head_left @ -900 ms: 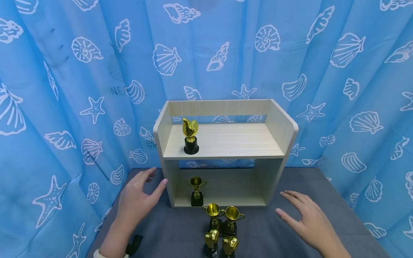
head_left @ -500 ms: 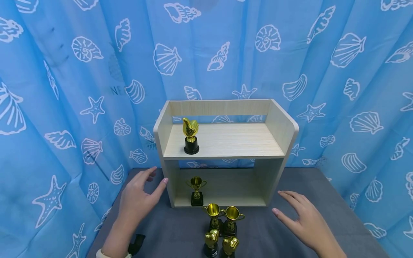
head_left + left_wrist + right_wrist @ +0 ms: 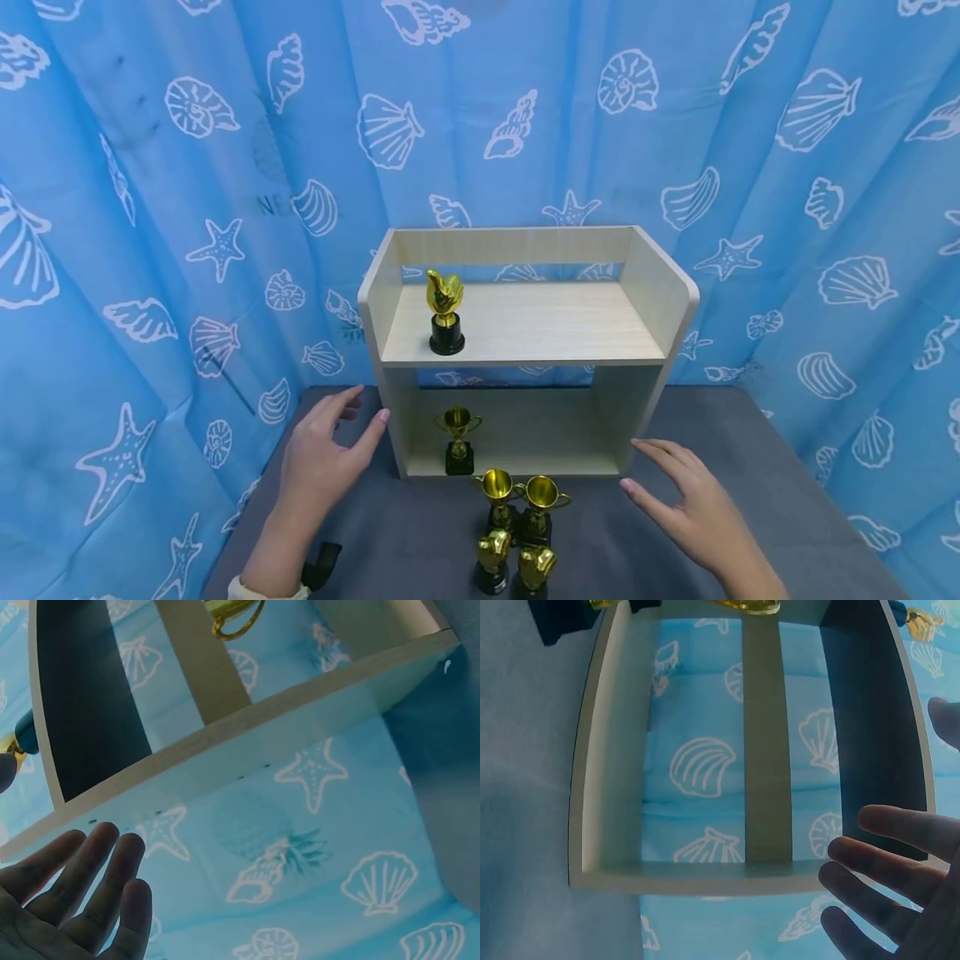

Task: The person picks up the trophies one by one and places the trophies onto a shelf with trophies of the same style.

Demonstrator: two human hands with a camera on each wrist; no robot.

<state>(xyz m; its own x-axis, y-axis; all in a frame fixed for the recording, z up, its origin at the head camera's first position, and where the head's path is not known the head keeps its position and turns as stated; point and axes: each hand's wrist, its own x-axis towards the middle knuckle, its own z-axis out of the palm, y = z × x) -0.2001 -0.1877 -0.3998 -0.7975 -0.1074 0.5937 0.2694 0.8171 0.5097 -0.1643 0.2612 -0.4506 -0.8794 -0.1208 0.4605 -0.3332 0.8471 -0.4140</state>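
Observation:
A pale two-tier wooden shelf (image 3: 525,322) stands at the middle of the table. On its upper board, at the left, is a gold thumbs-up trophy (image 3: 446,312) with a round black base. Below it, a two-handled gold trophy cup (image 3: 459,440) stands on the lower board. In front of the shelf are two more gold cups (image 3: 540,493) and two gold fist-shaped trophies (image 3: 492,560), grouped close together. My left hand (image 3: 322,458), fingers spread, is beside the shelf's left side and holds nothing. By the lower right corner is my right hand (image 3: 693,508), relaxed and holding nothing.
A grey cloth (image 3: 592,550) covers the table. Blue curtain (image 3: 517,100) printed with white shells hangs behind and at both sides. A black strap-like piece (image 3: 321,567) shows beside my left wrist.
My right hand has moved left, toward the shelf's lower right corner. The left hand stays nearly still, and the trophies stand where they were. The head view has tilted slightly.

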